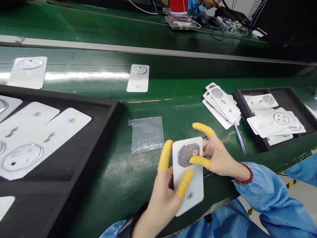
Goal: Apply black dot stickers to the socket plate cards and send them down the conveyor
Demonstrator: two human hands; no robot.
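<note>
Both my hands hold a white rectangular card (pixel 194 180) upright above the green bench. An octagonal metal plate (pixel 185 154) sits near the card's top end. My left hand (pixel 160 206) grips the lower part, with yellow finger cots on its raised fingertips. My right hand (pixel 218 158) pinches the card's right side, and one yellow-cotted finger presses on the metal plate. Part of the card's left edge and lower area is hidden behind my left fingers.
A black foam tray (pixel 106 109) holds large white cards at left, and another (pixel 240 99) holds cards at right. A stack of cards (pixel 220 105) and a thin bluish tool (pixel 239 138) lie nearby. Bubble wrap (pixel 146 134) lies left of my hands. A co-worker's hand (pixel 210 2) works beyond.
</note>
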